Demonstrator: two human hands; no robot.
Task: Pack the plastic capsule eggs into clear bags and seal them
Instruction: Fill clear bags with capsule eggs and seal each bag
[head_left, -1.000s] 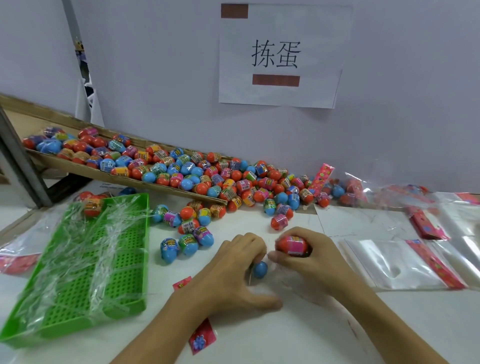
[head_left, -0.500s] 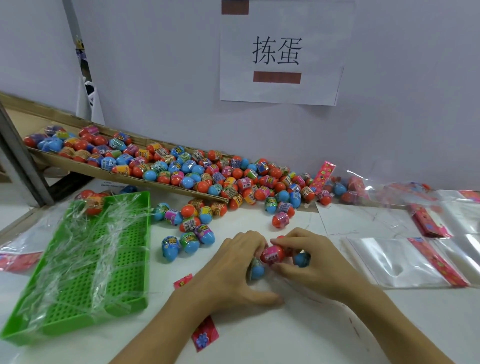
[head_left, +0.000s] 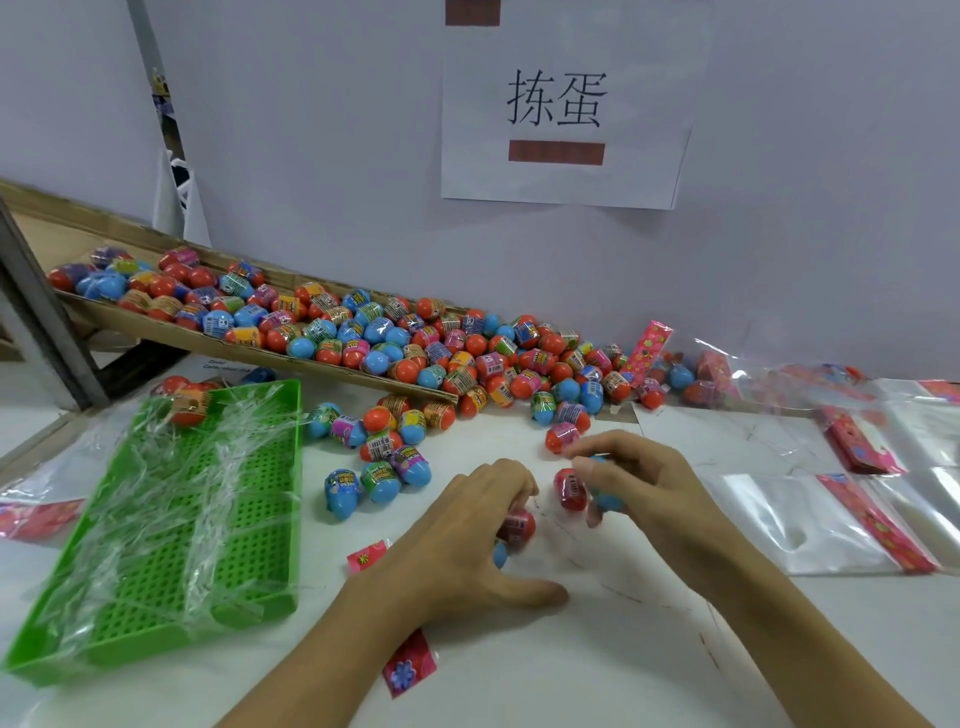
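Clearly these capsule eggs are light, hard little shells with a glossy printed sleeve round the middle, so I would judge them slick and quick to roll on the white bench (head_left: 597, 675). They look stiff enough to take a firm pinch; the safest hold seems to be across the belly, fingertips on the sleeve, or several cupped at once in a curled palm.

The left hand (head_left: 467, 535) lies knuckles-up near the middle of the bench, fingers curled down over a red egg (head_left: 517, 526), with a bit of blue showing beneath it. Whether a clear bag lies under that hand I cannot tell. The right hand (head_left: 644, 483) is just beside it, raised a little, fingers bent round a red egg with a label (head_left: 570, 488) and a blue one behind it; so both hands are closed on eggs.

The main heap (head_left: 415, 343) spills from a sloping cardboard chute (head_left: 156, 322) at the wall, well beyond the hands, with a small loose cluster (head_left: 384, 457) nearer, to the left. Empty clear bags (head_left: 810, 525) with red header strips lie flat to the right. A green perforated tray (head_left: 171, 525) sits on the far left.
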